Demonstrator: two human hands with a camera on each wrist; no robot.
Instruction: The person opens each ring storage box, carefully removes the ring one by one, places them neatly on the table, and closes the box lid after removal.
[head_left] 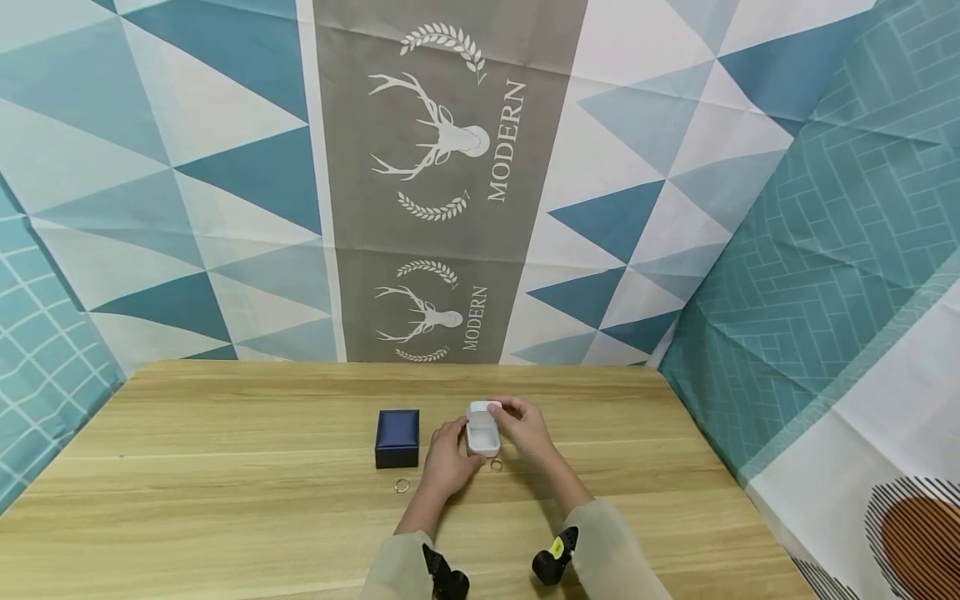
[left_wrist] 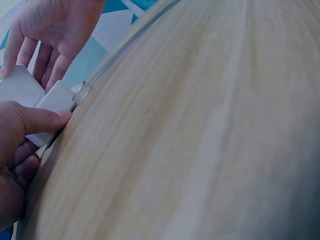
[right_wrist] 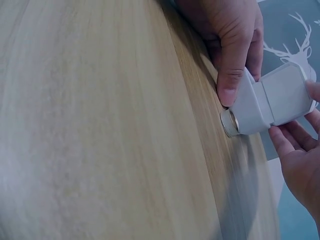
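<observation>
A small white ring box (head_left: 483,440) stands on the table with its lid raised. My left hand (head_left: 447,467) grips its base from the left, the thumb along the front side. My right hand (head_left: 525,429) pinches the lid (right_wrist: 287,92) at the upper right. Just in front of the box, a ring (right_wrist: 228,123) stands on edge on the wood, close against it. To the left of my left hand lies a second ring (head_left: 397,486). The inside of the box looks white in the head view; finer detail cannot be made out.
A dark blue box (head_left: 397,433), its lid down, sits left of my left hand. The wooden table (head_left: 225,467) runs back to a patterned cloth wall (head_left: 427,167). Another cloth (head_left: 847,250) hangs along the right side.
</observation>
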